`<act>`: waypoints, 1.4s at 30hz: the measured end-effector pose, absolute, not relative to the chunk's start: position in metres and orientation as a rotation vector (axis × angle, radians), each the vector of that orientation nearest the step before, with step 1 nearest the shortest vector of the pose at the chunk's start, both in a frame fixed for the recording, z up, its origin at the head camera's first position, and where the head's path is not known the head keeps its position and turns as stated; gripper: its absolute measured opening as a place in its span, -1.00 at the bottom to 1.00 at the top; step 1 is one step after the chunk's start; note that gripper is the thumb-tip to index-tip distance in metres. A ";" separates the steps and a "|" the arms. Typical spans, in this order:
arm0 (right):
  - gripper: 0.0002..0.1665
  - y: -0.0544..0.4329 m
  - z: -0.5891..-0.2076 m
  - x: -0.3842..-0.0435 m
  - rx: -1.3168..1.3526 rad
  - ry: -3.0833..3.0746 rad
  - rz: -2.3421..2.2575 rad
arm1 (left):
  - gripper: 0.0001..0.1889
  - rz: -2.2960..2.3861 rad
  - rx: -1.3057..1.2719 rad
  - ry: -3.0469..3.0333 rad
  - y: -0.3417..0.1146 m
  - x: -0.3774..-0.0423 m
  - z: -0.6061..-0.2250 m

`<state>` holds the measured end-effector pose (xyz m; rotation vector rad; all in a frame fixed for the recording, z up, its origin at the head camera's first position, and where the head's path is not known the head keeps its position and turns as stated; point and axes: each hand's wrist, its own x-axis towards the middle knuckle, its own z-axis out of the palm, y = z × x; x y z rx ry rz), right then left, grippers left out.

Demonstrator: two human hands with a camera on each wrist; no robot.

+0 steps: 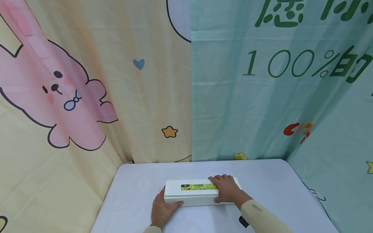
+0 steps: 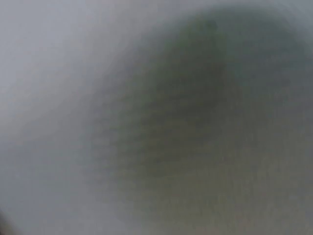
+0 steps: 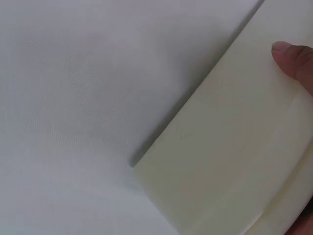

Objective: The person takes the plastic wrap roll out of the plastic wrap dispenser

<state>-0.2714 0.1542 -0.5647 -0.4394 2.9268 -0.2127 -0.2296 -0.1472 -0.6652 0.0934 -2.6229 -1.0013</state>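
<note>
A long white lidded box [image 1: 201, 201] with a green and yellow label on top sits on the white table in the head view. My left hand [image 1: 163, 208] holds its left end, thumb along the front face and fingers at the end. Across the lid near the right end lies my right hand [image 1: 227, 189], gripping the box with its thumb on the front and its fingers over the far edge. In the right wrist view that thumb [image 3: 296, 61] presses against the white box side [image 3: 215, 132], and a lid seam shows. The left wrist view is too blurred to read.
The white-covered table [image 1: 140, 181] stands against printed curtains, cream on the left and teal on the right [image 1: 221, 129]. A small black object [image 1: 243, 222] shows beside the right sleeve [image 1: 262, 215].
</note>
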 end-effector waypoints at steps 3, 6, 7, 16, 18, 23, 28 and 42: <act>0.10 0.154 -0.563 -0.273 -0.426 2.904 -0.213 | 0.19 -1.003 0.096 -2.621 -0.148 -0.230 -0.666; 0.10 0.154 -0.560 -0.275 -0.410 2.878 -0.227 | 0.19 -0.996 0.087 -2.624 -0.149 -0.230 -0.667; 0.10 0.155 -0.559 -0.275 -0.402 2.870 -0.231 | 0.19 -0.995 0.085 -2.622 -0.149 -0.231 -0.667; 0.14 0.159 -0.545 -0.277 -0.368 2.804 -0.316 | 0.19 -1.016 0.064 -2.630 -0.147 -0.231 -0.668; 0.16 0.160 -0.544 -0.276 -0.371 2.816 -0.328 | 0.18 -1.012 0.060 -2.636 -0.146 -0.232 -0.668; 0.23 0.163 -0.545 -0.273 -0.397 2.927 -0.347 | 0.14 -0.968 0.044 -2.607 -0.147 -0.230 -0.669; 0.28 0.175 -0.545 -0.265 -0.342 3.109 -0.327 | 0.16 -0.937 0.022 -2.589 -0.150 -0.230 -0.669; 0.31 0.250 -0.545 -0.242 -0.031 3.233 -0.238 | 0.19 -0.956 0.044 -2.626 -0.148 -0.229 -0.669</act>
